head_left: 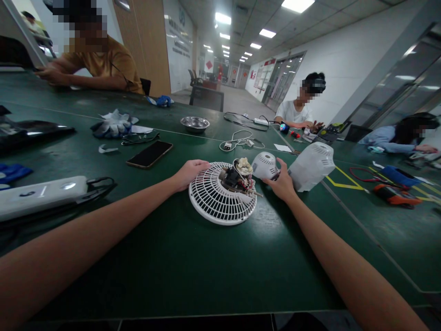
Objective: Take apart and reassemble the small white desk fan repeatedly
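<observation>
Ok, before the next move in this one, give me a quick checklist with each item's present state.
1. Left hand steadying the white fan grille: on its rim, but firmness cannot tell.
2. Right hand holding the white vented cap: ok.
3. Motor uncovered: ok, in plain view.
4. Loose wires safe from pinching: cannot tell, too small.
5. Phone apart from both hands: ok.
6. Right hand clear of the larger white housing: cannot tell, they overlap in view.

The fan grille (220, 202) and the cap (263, 164) beside it look like hard plastic. Behind the grille, the bowl (195, 124) is shiny metal. Left of the grille, the gloves (115, 123) look like cloth. The desk (193, 271) underneath shines a little.
</observation>
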